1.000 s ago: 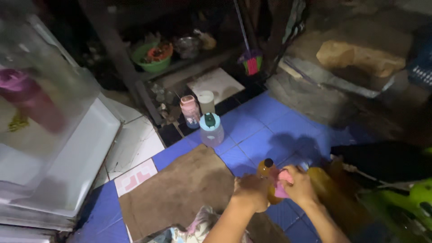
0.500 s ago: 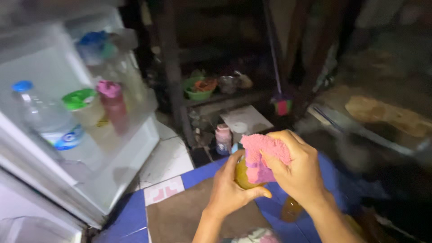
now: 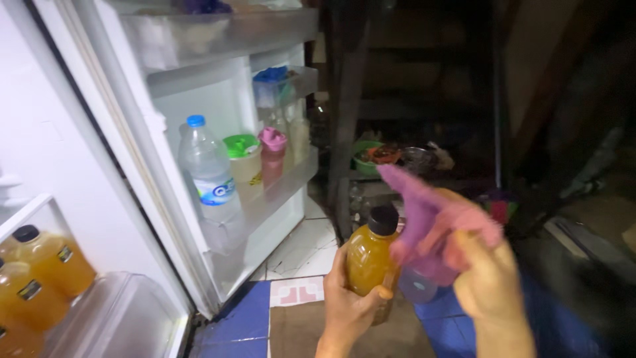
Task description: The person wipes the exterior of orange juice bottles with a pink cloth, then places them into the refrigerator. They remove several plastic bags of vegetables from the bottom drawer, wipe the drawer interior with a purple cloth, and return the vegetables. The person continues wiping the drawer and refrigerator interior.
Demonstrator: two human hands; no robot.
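- The left hand (image 3: 348, 301) is wrapped around the lower body of a small amber-filled plastic bottle with a black cap (image 3: 370, 258), thumb across the front, holding it upright in front of the open fridge.
- The right hand (image 3: 487, 282) is bunched around a pink cloth (image 3: 430, 212), fingers closed on it; the cloth flares up and left, touching the bottle near its shoulder.
- To wipe it well, I would say the left hand's grip should stay low so the cloth can pass over the cap and neck, turning the bottle rather than chasing it.
- The white fridge door (image 3: 265, 192) stands open on the left, its shelf holding a clear water bottle with a blue cap (image 3: 207, 169), a green-lidded tub (image 3: 242, 156) and a pink-capped bottle (image 3: 271, 156).
- More amber bottles with black caps (image 3: 40, 265) sit inside at the lower left.
- Below the hands lie a brown mat (image 3: 298, 331) and blue floor tiles (image 3: 242, 318).
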